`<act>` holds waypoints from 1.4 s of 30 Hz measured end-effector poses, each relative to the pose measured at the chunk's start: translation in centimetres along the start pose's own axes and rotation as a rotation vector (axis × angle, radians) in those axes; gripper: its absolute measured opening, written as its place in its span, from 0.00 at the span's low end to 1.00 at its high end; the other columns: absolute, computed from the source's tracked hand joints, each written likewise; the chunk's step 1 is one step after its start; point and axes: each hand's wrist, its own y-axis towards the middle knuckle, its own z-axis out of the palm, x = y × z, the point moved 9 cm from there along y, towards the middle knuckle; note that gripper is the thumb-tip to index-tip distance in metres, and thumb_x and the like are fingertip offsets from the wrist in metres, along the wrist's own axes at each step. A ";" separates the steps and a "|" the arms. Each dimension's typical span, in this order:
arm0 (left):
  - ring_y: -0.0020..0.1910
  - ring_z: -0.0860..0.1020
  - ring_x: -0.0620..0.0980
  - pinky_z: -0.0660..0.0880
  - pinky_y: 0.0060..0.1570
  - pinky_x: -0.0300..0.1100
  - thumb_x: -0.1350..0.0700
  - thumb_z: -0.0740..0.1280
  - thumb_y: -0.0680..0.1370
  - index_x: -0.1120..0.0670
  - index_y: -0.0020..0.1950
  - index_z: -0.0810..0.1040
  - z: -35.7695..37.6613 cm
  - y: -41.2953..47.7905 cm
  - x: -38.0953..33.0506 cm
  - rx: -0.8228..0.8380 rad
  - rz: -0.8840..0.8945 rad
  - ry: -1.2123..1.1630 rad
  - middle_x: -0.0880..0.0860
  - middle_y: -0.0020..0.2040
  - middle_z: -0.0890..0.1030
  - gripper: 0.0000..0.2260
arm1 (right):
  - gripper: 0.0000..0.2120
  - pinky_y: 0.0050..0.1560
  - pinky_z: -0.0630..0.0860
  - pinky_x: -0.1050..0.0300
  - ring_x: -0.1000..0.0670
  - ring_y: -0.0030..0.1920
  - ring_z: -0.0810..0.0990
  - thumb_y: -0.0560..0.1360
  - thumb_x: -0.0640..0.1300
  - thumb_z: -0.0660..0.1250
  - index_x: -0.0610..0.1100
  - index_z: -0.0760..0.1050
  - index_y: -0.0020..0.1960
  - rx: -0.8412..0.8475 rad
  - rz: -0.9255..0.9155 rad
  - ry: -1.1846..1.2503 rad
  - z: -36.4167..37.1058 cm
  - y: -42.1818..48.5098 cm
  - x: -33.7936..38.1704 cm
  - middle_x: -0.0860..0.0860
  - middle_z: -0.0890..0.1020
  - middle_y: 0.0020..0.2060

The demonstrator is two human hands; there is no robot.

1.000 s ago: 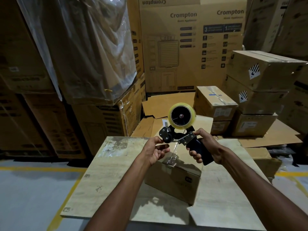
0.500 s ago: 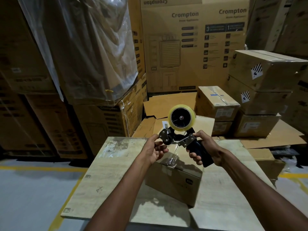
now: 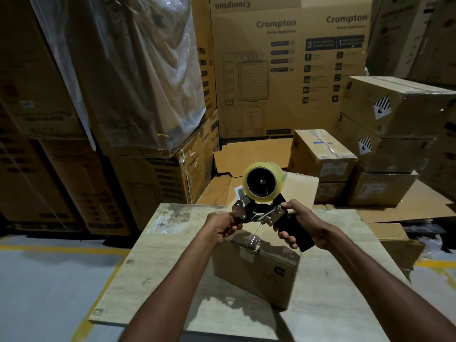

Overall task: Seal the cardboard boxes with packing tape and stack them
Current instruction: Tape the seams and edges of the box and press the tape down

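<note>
Above one box [image 3: 246,272] on one board [image 3: 160,267], the right hand [image 3: 303,223] is gripping one tape gun [image 3: 259,211] by its handle while the left hand [image 3: 219,228] is pinching its front plate. Beyond, five boxes [image 3: 394,107] are standing in two stacks.

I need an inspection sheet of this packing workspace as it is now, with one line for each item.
Surface: worn wooden board, carrying one box.
Job's things: cardboard box on the board; tape dispenser held above it, with a clear strand hanging towards the box top.
Clutter: flattened cardboard sheets behind the board.
Hands: left hand pinches the dispenser's front; right hand grips its handle.
Cables: nothing seen.
Surroundings: large Crompton carton behind; plastic-wrapped cartons at left; stacked boxes at right; yellow floor line.
</note>
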 end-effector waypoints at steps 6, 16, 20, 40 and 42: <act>0.27 0.80 0.50 0.71 0.24 0.40 0.71 0.69 0.74 0.61 0.55 0.79 -3.7 1.2 -2.3 -0.135 0.170 0.173 0.59 0.36 0.85 0.12 | 0.32 0.35 0.69 0.53 0.47 0.31 0.71 0.80 0.66 0.52 0.37 0.77 0.48 -0.014 -0.027 -0.070 1.7 0.4 -0.3 0.44 0.75 0.36; 0.30 0.80 0.49 0.66 0.24 0.39 0.63 0.75 0.77 0.54 0.63 0.71 -9.6 4.5 -0.7 -0.226 0.260 0.406 0.59 0.39 0.85 0.19 | 0.33 0.36 0.71 0.56 0.48 0.32 0.74 0.81 0.66 0.52 0.38 0.80 0.47 -0.108 0.057 -0.219 1.5 0.6 -3.0 0.43 0.79 0.37; 0.31 0.79 0.51 0.65 0.21 0.37 0.62 0.73 0.78 0.54 0.62 0.72 -9.6 5.0 0.0 -0.233 0.284 0.453 0.58 0.40 0.85 0.16 | 0.31 0.34 0.71 0.59 0.49 0.30 0.74 0.82 0.63 0.53 0.38 0.80 0.47 -0.141 0.072 -0.237 2.6 1.1 -3.3 0.44 0.80 0.35; 0.29 0.79 0.49 0.66 0.21 0.37 0.56 0.72 0.79 0.48 0.63 0.72 -9.7 6.5 2.8 -0.210 0.231 0.466 0.59 0.40 0.84 0.15 | 0.32 0.30 0.70 0.61 0.49 0.30 0.73 0.81 0.65 0.52 0.38 0.81 0.46 -0.161 0.133 -0.256 2.4 2.1 -4.5 0.45 0.79 0.35; 0.30 0.79 0.49 0.65 0.22 0.37 0.56 0.69 0.80 0.49 0.64 0.72 -9.5 7.2 3.8 -0.144 0.167 0.399 0.60 0.40 0.85 0.14 | 0.33 0.31 0.70 0.60 0.49 0.30 0.73 0.81 0.65 0.52 0.39 0.81 0.46 -0.162 0.137 -0.259 2.3 2.1 -4.5 0.45 0.79 0.35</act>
